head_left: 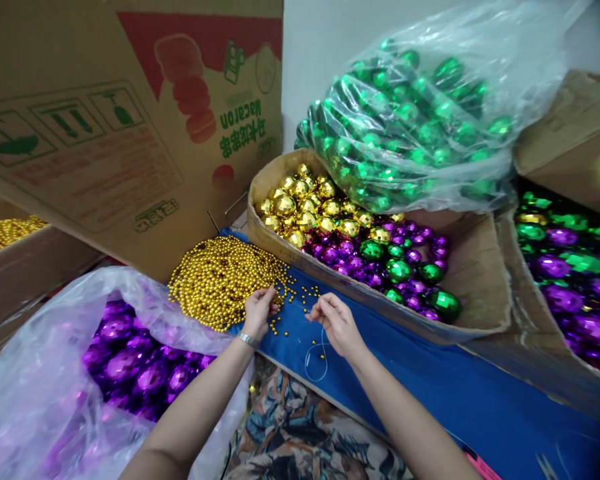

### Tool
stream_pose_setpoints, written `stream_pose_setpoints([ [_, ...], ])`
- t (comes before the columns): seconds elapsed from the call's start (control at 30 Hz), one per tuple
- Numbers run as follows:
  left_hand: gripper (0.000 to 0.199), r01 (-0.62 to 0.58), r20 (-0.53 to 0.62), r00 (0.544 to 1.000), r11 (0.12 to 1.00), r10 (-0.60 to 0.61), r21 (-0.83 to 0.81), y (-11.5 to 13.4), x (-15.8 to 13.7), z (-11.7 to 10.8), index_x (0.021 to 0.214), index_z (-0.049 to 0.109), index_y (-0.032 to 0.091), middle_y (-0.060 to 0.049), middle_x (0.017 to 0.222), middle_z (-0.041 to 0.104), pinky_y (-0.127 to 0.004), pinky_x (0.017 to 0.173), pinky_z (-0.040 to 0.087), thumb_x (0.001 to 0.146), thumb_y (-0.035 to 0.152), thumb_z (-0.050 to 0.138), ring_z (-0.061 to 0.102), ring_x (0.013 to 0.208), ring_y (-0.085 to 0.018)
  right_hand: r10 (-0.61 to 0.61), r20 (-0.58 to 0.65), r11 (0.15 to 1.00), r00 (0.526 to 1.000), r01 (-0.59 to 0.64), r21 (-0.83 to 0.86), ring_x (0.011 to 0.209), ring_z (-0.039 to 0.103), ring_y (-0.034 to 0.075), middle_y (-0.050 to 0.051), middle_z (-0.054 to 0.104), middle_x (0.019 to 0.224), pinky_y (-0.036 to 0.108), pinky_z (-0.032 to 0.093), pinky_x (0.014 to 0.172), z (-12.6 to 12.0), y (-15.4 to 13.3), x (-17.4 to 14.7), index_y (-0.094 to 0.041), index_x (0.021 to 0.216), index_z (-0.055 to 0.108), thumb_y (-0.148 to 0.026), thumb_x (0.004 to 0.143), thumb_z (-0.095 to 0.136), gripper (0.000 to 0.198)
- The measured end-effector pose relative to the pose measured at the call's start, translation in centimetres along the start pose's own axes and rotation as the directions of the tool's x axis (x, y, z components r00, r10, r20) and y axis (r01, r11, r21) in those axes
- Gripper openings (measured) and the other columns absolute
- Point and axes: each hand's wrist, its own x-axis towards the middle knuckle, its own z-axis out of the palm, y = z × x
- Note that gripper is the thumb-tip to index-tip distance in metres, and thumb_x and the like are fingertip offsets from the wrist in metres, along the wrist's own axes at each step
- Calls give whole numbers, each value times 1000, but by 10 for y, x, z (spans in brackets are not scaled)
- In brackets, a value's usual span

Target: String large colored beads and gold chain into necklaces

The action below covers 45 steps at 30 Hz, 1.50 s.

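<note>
My left hand (260,312), with a metal watch band at the wrist, is closed in a pinch at the right edge of a heap of small gold beads (220,277). My right hand (336,324) pinches as well, a short way to the right. A thin clear thread (317,379) stretches faintly between the two hands and hangs in a loop below my right fingers, onto the blue tabletop (380,363). Several loose gold beads lie around and between my hands. The fingertips are too small to show whether they also hold a bead.
Behind my hands stands a cardboard tray (480,267) of shiny gold, purple and green balls. A clear bag of green balls (405,127) rests over its back. At left are a bag of purple balls (140,363) and a large carton (130,133). Scissors-like tips (546,465) show lower right.
</note>
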Motion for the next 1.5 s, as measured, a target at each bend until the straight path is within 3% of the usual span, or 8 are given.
stream_pose_setpoints([
  [0.47, 40, -28, 34, 999, 994, 32, -106, -6, -17, -20, 84, 58, 16, 2, 65, 63, -19, 49, 43, 52, 27, 79, 57, 49, -8, -62, -6, 913, 998, 54, -404, 77, 64, 16, 3, 65, 83, 29, 51, 73, -12, 1, 1, -20, 85, 56, -47, 92, 50, 28],
  [0.53, 42, -18, 70, 997, 995, 25, -97, -5, -17, -22, 87, 59, 15, 1, 66, 65, -21, 50, 44, 52, 26, 79, 57, 50, -9, -109, 15, 787, 994, 95, -610, 78, 64, 17, 4, 66, 88, 30, 51, 74, -13, 1, 2, -20, 90, 58, -43, 94, 47, 26],
  [0.7, 42, -29, 124, 992, 997, 37, -65, -2, -16, -24, 91, 61, 14, 1, 67, 65, -21, 51, 44, 55, 27, 78, 57, 51, -9, -282, 154, 174, 947, 209, -962, 111, 55, 28, 14, 56, 125, 42, 45, 93, -5, 4, 10, -19, 113, 62, -28, 92, 47, 27],
  [0.77, 41, -45, 128, 990, 998, 51, -50, -1, -17, -26, 91, 60, 15, 2, 66, 64, -21, 51, 43, 56, 27, 78, 57, 52, -9, -239, 218, 93, 946, 246, -965, 117, 49, 29, 14, 53, 131, 44, 41, 98, 6, 8, 20, -20, 120, 60, -26, 92, 47, 31],
  [0.9, 39, -72, 134, 988, 997, 72, -6, 0, -17, -29, 91, 59, 16, 2, 66, 63, -22, 52, 43, 58, 28, 75, 56, 51, -10, -14, 240, 309, 971, 233, -922, 109, 55, 24, 11, 65, 114, 38, 40, 97, 33, 23, 57, -20, 117, 62, -24, 94, 45, 29],
  [1.1, 27, -178, 138, 977, 978, 163, 109, 5, -16, -33, 87, 62, 16, 2, 61, 60, -20, 49, 39, 63, 26, 71, 52, 50, -10, 134, 125, 523, 983, 37, -852, 85, 63, 21, 4, 70, 89, 29, 44, 77, 60, 61, 105, -24, 102, 66, -27, 90, 54, 18],
  [1.3, 22, -237, 173, 963, 952, 204, 194, 9, -14, -37, 84, 65, 17, 3, 57, 57, -22, 48, 39, 64, 25, 69, 50, 49, -11, 257, -22, 738, 966, -211, -641, 75, 59, 15, 1, 67, 82, 24, 43, 65, 67, 89, 116, -20, 92, 66, -34, 87, 57, 17],
  [1.5, 28, -243, 149, 966, 944, 213, 224, 9, -11, -41, 89, 64, 16, 1, 61, 60, -21, 48, 38, 64, 28, 71, 51, 50, -11, 331, -34, 862, 943, -317, -396, 62, 55, 11, -1, 63, 70, 22, 41, 60, 62, 89, 121, -17, 93, 64, -30, 77, 67, 21],
])
